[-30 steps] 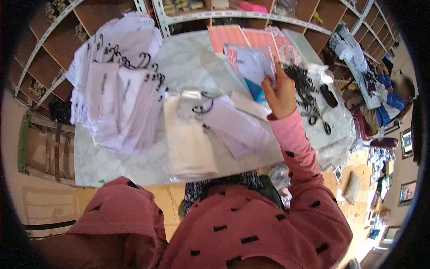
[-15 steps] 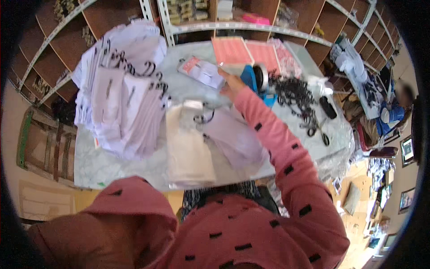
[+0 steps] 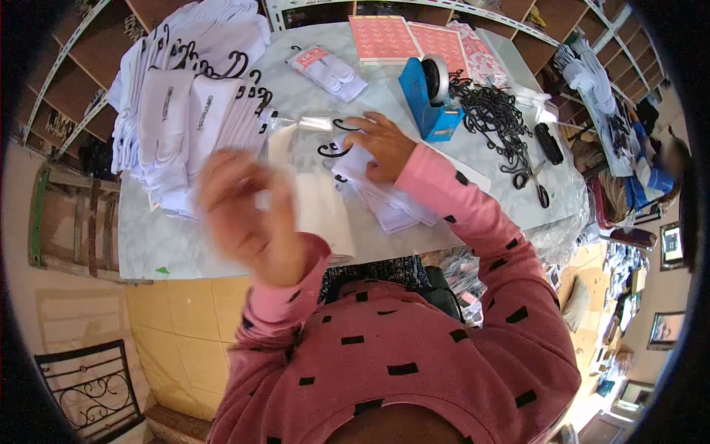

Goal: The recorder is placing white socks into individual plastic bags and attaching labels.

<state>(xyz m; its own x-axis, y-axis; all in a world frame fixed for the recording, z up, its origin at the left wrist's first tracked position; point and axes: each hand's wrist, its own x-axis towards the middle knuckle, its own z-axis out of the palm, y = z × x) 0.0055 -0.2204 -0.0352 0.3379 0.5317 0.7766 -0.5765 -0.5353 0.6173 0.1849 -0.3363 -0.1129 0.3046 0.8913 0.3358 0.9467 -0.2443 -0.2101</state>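
Observation:
My right hand (image 3: 381, 146) is over a small stack of white socks (image 3: 392, 207) with black hanger hooks (image 3: 333, 150) at its upper left end. Its fingers are spread and lie close to the hooks; whether they touch them I cannot tell. My left hand (image 3: 248, 211) is raised above the table's near left part and smeared by motion, so its grip is unclear. Below and beside it lies a stack of cream-white flat packs (image 3: 325, 218), partly hidden by the hand. Farther back lies a clear-bagged pair of white socks (image 3: 330, 74) with a red and white card.
A big heap of white socks with black hooks (image 3: 164, 111) covers the table's left. On the right are a blue tape dispenser (image 3: 433, 111), a tangle of black hooks (image 3: 492, 111), scissors (image 3: 536, 181) and a black object (image 3: 548, 143). Red printed sheets (image 3: 384, 39) lie at the back.
My right hand has drawn back from the bagged socks to the hooked socks nearer me. My left hand has come up into view over the table. The whole view has shifted.

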